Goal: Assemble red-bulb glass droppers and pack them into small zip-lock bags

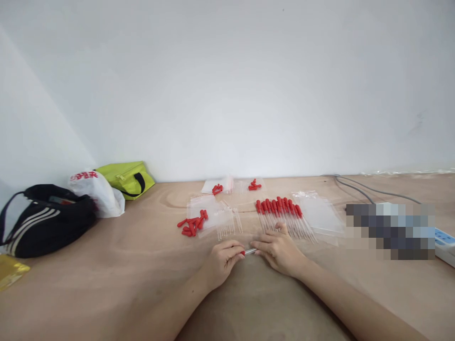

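Observation:
My left hand (223, 261) is closed around a red rubber bulb (243, 253), most of it hidden by the fingers. From the bulb a clear glass dropper tube (250, 251) runs to my right hand (282, 251), which pinches its other end. Whether the tube sits inside the bulb, I cannot tell. Just beyond my right hand lies a row of red-topped glass droppers (280, 206), side by side. Loose red bulbs (194, 223) are heaped to the left, partly on a clear plastic bag (204, 207). Several bare glass tubes (230, 222) lie between heap and row.
Further back are two small groups of red bulbs (217, 189) on plastic bags. Flat clear bags (318, 213) lie right of the row. A black bag (53, 222), white plastic bag (106, 199) and green bag (124, 175) stand left; a power strip (444, 239) and grey cable (377, 187) lie right.

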A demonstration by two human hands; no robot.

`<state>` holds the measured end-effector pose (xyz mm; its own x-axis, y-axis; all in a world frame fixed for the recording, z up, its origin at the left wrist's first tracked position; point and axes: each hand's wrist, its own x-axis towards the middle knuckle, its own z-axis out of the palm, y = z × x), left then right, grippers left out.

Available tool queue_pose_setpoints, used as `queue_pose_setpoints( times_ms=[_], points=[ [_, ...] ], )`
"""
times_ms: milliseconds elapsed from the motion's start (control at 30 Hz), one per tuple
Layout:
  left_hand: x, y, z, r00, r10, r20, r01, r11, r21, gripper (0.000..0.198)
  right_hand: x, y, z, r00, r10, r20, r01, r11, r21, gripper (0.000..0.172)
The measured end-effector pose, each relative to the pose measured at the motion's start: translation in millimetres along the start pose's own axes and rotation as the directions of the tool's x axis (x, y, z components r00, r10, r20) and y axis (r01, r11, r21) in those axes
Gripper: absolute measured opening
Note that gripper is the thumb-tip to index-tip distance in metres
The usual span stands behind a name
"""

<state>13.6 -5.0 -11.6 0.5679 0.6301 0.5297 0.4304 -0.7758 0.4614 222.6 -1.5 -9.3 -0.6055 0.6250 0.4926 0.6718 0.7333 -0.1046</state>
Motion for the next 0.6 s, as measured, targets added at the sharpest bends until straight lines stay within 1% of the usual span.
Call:
queue_pose_setpoints(
  times_ms=[167, 300, 400, 500, 600],
  points=[
    [-2.8, -3.9, 2.8, 1.0, -0.009, -0.018, 0.01, 1.0, 0.019, 0.021, 0.6, -8.1, 1.4, 1.0, 0.002, 0.024, -0.001, 0.999, -0.046, 0.021],
    [-3.7, -1.3, 2.7, 0.999, 0.006, 0.033, -0.007, 0.999, 0.041, 0.019, 1.2, -13.4, 4.5, 0.999, -0.008, 0.031, 0.009, 1.0, -0.009, 0.025],
    [-3.9, 0.3, 2.8, 0.999, 0.017, 0.048, -0.019, 0.998, 0.055, 0.019, 1.9, -15.9, 6.9, 0.999, 0.003, 0.036, -0.003, 1.0, 0.014, 0.025],
    [-2.8, 0.1, 2.7, 0.999, 0.024, 0.039, -0.027, 0.997, 0.078, 0.019, 4.5, -18.6, 6.4, 0.998, 0.019, 0.055, -0.02, 1.0, 0.008, 0.026],
    [0.4, -1.6, 0.6, 1.0, 0.024, 0.006, -0.025, 0.991, 0.129, 0.019, 9.4, -22.5, 0.6, 0.997, 0.034, 0.069, -0.031, 0.999, -0.045, 0.025]
  ],
)
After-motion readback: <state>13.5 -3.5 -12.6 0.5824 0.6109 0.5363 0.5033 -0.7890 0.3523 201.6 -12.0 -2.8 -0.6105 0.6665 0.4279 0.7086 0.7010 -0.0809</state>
